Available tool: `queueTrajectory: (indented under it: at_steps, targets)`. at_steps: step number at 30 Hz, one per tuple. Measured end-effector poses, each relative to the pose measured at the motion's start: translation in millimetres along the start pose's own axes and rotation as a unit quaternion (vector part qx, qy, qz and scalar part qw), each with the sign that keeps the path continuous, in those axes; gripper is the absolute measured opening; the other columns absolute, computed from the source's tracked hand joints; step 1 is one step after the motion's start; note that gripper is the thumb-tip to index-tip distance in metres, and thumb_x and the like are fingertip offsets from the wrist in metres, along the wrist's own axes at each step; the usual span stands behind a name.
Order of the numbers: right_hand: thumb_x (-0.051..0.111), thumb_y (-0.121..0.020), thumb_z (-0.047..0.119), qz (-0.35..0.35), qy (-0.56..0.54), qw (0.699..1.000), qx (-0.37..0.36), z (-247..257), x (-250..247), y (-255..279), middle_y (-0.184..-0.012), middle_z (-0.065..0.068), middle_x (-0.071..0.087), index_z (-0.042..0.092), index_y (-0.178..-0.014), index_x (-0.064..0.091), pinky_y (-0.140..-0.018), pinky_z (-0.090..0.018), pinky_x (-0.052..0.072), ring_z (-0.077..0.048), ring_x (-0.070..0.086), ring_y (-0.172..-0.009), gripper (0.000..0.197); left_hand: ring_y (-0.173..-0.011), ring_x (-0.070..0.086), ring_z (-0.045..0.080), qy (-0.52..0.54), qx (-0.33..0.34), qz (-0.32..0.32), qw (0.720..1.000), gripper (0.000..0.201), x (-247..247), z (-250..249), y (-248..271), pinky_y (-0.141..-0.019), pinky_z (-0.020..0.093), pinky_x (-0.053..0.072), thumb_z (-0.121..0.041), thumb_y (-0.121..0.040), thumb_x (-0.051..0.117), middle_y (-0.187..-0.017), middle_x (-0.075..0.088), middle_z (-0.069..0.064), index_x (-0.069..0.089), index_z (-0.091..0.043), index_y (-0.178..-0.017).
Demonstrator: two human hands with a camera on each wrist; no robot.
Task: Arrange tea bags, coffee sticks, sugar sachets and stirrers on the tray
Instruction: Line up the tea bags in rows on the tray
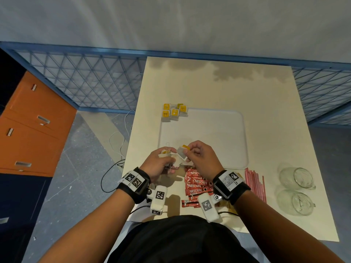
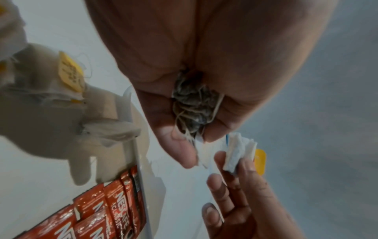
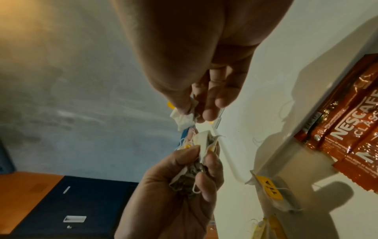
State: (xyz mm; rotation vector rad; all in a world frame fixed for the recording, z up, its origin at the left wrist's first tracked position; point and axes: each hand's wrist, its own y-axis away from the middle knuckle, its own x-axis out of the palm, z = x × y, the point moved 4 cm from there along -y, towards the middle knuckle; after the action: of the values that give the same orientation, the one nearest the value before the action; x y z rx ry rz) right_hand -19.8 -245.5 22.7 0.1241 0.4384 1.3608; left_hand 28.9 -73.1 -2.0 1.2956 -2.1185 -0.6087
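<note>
Over the near left corner of the tray (image 1: 245, 130), you hold both hands close together; your left hand (image 1: 158, 164) is curled around a bunch of tea bags (image 2: 192, 103) with their strings all tangled; your right hand (image 1: 197, 154) pinches 1 tea bag (image 1: 181, 152) by its paper, with its yellow tag (image 1: 187, 147) sticking up; in the right wrist view that bag sits just beside the bunch, and you cannot tell if a string joins them.

You are on the tea bag step; I think you are pulling 1 bag free from the bunch; 5 tea bags (image 1: 174, 112) already lie in a little group at the far left corner of the tray, some partly over its edge; more loose tea bags (image 2: 67, 87) lie on the table (image 1: 266, 95) near your hands.

Next, I think you need to pull slowly so the strings do not snag or rip the paper; then set the bag down flat by the others; the coffee sticks (image 1: 197, 185) and the stirrers (image 1: 255, 184) wait on the table by the near edge of the tray, not on it yet; sugar sachets do not show clearly; 2 glass cups (image 1: 296, 188) lie on their sides to the right.
</note>
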Motion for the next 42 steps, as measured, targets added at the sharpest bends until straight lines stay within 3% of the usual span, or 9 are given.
queueTrajectory:
  at_steps: [7, 12, 15, 19, 22, 27, 31, 35, 42]
  targets:
    - [0.073, -0.093, 0.022, -0.014, 0.092, 0.990, -0.107, 4, 3, -2, -0.091, 0.009, 0.072, 0.020, -0.090, 0.069, -0.080, -0.029, 0.053, -0.007, 0.065, -0.086, 0.006, -0.073, 0.070, 0.026, 0.033, -0.016, 0.008, 0.999, 0.014, 5, -6, -4, -0.060, 0.029, 0.058, -0.011, -0.093, 0.068, -0.092, 0.072, 0.010, 0.069, -0.014, -0.108]
    - [0.067, -0.093, 0.010, 0.021, 0.174, 0.970, -0.168, 4, 1, -3, -0.107, 0.010, 0.072, 0.022, -0.098, 0.072, -0.083, -0.030, 0.050, -0.009, 0.064, -0.100, 0.013, -0.079, 0.070, 0.019, 0.036, -0.002, 0.044, 0.998, 0.039, 6, -8, -2, -0.062, 0.025, 0.057, -0.039, -0.088, 0.067, -0.095, 0.072, 0.010, 0.069, -0.010, -0.115]
    - [0.062, -0.092, 0.007, 0.047, 0.206, 0.958, -0.193, 7, 2, 3, -0.119, 0.016, 0.068, 0.022, -0.105, 0.075, -0.090, -0.028, 0.050, -0.010, 0.062, -0.111, 0.024, -0.079, 0.065, 0.021, 0.038, 0.005, 0.044, 0.998, 0.042, 3, -7, -4, -0.059, 0.026, 0.056, -0.031, -0.085, 0.074, -0.098, 0.070, 0.013, 0.067, -0.003, -0.116]
    - [0.058, -0.095, 0.006, 0.034, 0.130, 0.980, -0.145, 7, -3, 5, -0.104, 0.019, 0.073, 0.023, -0.097, 0.074, -0.084, -0.027, 0.053, -0.005, 0.067, -0.100, 0.024, -0.063, 0.056, 0.018, 0.017, 0.007, 0.030, 0.999, 0.012, 1, -10, -8, -0.056, 0.029, 0.055, -0.010, -0.089, 0.074, -0.086, 0.064, 0.012, 0.070, -0.006, -0.100]
    - [0.056, -0.098, 0.007, 0.011, 0.074, 0.992, -0.101, 8, -9, 4, -0.093, 0.010, 0.074, 0.022, -0.102, 0.070, -0.083, -0.030, 0.056, -0.009, 0.068, -0.089, 0.021, -0.062, 0.056, 0.019, -0.018, 0.011, 0.038, 0.999, 0.010, 0, -11, -7, -0.059, 0.032, 0.056, -0.013, -0.089, 0.075, -0.079, 0.060, 0.009, 0.070, -0.009, -0.096]
    - [0.044, -0.103, 0.004, 0.080, 0.081, 0.991, -0.075, 10, -9, -2, -0.113, 0.011, 0.071, 0.027, -0.120, 0.069, -0.086, -0.029, 0.054, -0.006, 0.065, -0.095, 0.038, -0.074, 0.060, 0.031, -0.051, 0.007, 0.067, 0.996, 0.023, -2, -14, -2, -0.060, 0.033, 0.056, -0.023, -0.089, 0.076, -0.090, 0.068, 0.013, 0.071, -0.006, -0.104]
    - [0.053, -0.104, 0.018, 0.105, 0.071, 0.990, -0.054, 17, -10, 2, -0.118, 0.016, 0.068, 0.031, -0.123, 0.069, -0.087, -0.018, 0.051, 0.002, 0.062, -0.101, 0.028, -0.075, 0.059, 0.027, -0.042, 0.018, 0.051, 0.998, 0.024, -2, -17, 0, -0.060, 0.031, 0.055, -0.024, -0.090, 0.074, -0.092, 0.065, 0.014, 0.071, -0.005, -0.105]
    - [0.072, -0.093, 0.036, 0.064, 0.095, 0.992, -0.061, 19, -7, 7, -0.107, 0.013, 0.066, 0.029, -0.110, 0.068, -0.079, -0.019, 0.052, -0.001, 0.063, -0.093, 0.019, -0.075, 0.058, 0.018, -0.031, 0.031, 0.033, 0.998, 0.023, -1, -17, 0, -0.059, 0.029, 0.054, -0.022, -0.091, 0.073, -0.088, 0.061, 0.009, 0.072, -0.004, -0.105]
    - [0.073, -0.093, 0.028, -0.004, 0.073, 0.994, -0.086, 7, -6, -1, -0.097, 0.011, 0.073, 0.024, -0.090, 0.071, -0.079, -0.024, 0.055, -0.004, 0.067, -0.094, 0.006, -0.076, 0.060, 0.016, -0.017, 0.024, 0.012, 0.999, 0.025, 3, -12, -3, -0.059, 0.029, 0.055, -0.022, -0.090, 0.074, -0.086, 0.065, 0.005, 0.071, -0.002, -0.105]
